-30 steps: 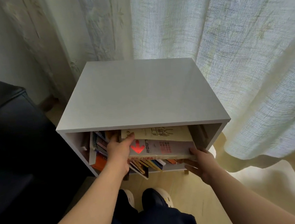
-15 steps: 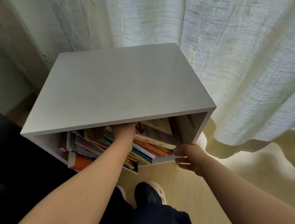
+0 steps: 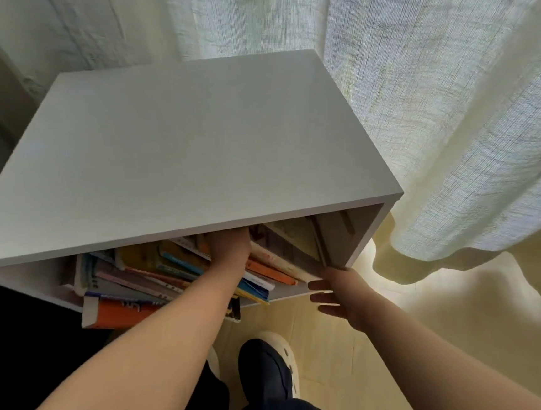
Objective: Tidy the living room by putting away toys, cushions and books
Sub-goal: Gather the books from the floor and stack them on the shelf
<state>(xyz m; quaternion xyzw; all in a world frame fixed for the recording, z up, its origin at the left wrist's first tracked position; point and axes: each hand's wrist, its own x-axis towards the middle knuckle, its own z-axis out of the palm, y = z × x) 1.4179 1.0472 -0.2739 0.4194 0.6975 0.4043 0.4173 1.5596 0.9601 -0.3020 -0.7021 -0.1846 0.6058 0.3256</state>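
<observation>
Many books (image 3: 157, 276) lean in a slanted row inside the white shelf cabinet (image 3: 192, 152). Some of them stick out over its front edge, most of all an orange book (image 3: 118, 311) at the cabinet's lower left.

The left hand (image 3: 230, 247) reaches into the middle of the cabinet's opening, between the leaning books. Its fingers are hidden under the top board, so I cannot tell if they press on a book or hold one. I think this hand is there to push the books deeper and to keep the row from falling.

The right hand (image 3: 332, 294) is just in front of the cabinet's lower right corner. Its fingers are straight and spread, and it holds nothing. If it touches the bottom board, I cannot say. It seems ready to catch or support the books on that side.

A pale curtain (image 3: 449, 91) hangs behind and to the right of the cabinet. The wooden floor (image 3: 341, 362) lies below the cabinet's front.

The books are mostly inside, so this step looks almost finished.
</observation>
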